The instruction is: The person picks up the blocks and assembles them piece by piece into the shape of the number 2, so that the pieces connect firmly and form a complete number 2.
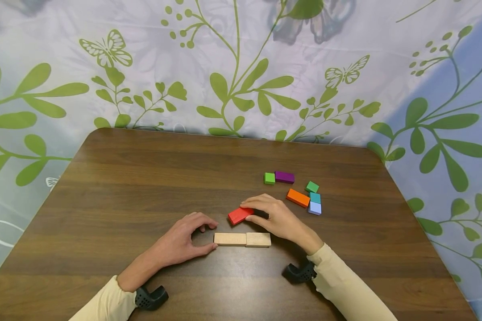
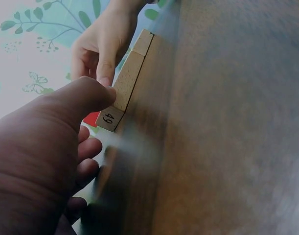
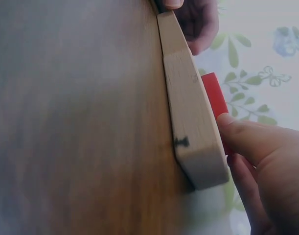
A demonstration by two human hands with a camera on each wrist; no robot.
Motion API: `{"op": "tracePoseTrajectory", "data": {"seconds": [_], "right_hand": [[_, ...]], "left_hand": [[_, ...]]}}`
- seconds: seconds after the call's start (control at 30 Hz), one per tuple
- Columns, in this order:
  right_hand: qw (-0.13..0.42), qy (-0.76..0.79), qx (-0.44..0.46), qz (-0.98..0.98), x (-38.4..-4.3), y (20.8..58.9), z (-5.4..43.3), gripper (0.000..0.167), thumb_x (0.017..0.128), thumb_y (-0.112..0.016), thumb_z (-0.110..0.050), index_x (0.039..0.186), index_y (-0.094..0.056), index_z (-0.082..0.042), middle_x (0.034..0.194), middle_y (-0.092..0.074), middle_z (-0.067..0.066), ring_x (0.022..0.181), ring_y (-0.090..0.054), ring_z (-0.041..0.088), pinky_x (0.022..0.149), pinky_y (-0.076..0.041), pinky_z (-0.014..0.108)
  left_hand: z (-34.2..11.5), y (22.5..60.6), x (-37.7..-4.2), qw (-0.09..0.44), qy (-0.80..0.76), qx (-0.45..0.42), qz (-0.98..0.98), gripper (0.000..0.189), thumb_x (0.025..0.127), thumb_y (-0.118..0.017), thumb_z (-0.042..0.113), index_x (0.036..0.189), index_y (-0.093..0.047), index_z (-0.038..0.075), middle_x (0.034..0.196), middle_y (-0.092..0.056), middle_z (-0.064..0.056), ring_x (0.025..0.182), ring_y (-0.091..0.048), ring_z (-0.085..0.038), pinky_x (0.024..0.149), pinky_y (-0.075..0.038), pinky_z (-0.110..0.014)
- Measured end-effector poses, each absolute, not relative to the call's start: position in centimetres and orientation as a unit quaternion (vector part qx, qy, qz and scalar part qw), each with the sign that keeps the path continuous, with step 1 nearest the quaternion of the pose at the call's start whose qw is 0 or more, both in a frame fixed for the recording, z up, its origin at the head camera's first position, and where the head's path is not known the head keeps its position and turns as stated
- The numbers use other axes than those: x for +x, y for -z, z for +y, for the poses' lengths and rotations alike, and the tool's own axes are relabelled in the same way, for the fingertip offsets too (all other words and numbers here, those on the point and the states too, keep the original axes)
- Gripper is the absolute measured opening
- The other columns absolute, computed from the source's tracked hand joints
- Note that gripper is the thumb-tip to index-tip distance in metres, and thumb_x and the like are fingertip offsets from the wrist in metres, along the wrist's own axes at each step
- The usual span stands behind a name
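Two pale wooden blocks [image 1: 230, 239] lie end to end in a row on the table. The left one bears the number 49 on its end [image 2: 109, 119]. Beyond them a red block [image 1: 239, 216] is pinched at its right end between the thumb and fingers of my right hand [image 1: 279, 218]. My left hand [image 1: 180, 238] rests beside the row's left end, fingers loosely curved and holding nothing. Its thumb tip is at the block's near left corner; whether it touches is hard to tell. In the right wrist view, the red block [image 3: 216, 95] is partly hidden behind the row.
Farther right on the brown table [image 1: 144, 178] are an orange block [image 1: 298, 198], a purple block [image 1: 284, 177], a light green cube [image 1: 269, 178], a darker green block [image 1: 312, 187], a teal block [image 1: 315, 197] and a pale blue one [image 1: 315, 208]. A leaf-patterned cloth [image 1: 144, 53] hangs behind.
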State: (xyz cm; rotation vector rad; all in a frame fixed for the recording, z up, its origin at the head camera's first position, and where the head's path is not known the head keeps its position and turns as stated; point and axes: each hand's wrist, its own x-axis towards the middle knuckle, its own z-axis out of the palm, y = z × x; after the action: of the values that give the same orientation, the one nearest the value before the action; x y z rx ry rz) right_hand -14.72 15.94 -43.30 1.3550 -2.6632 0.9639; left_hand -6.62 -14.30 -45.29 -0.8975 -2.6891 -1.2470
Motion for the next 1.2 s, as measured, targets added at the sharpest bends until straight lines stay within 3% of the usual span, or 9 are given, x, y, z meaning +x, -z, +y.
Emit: {"op": "tracePoseTrajectory", "data": {"seconds": [1.2], "right_hand": [[-0.057, -0.315, 0.447, -0.836, -14.4, 43.9, 14.5, 0.032, 0.100, -0.071, -0.021, 0.132, -0.071, -0.016, 0.134, -0.068, -0.003, 0.125, -0.062, 0.015, 0.104, -0.052, 0.040]], "left_hand": [[-14.4, 45.3, -6.7, 0.019, 0.398, -0.295, -0.869, 0.039, 0.087, -0.085, 0.030, 0.121, -0.070, 0.019, 0.113, -0.068, 0.009, 0.097, -0.058, -0.005, 0.086, -0.052, -0.030]]}}
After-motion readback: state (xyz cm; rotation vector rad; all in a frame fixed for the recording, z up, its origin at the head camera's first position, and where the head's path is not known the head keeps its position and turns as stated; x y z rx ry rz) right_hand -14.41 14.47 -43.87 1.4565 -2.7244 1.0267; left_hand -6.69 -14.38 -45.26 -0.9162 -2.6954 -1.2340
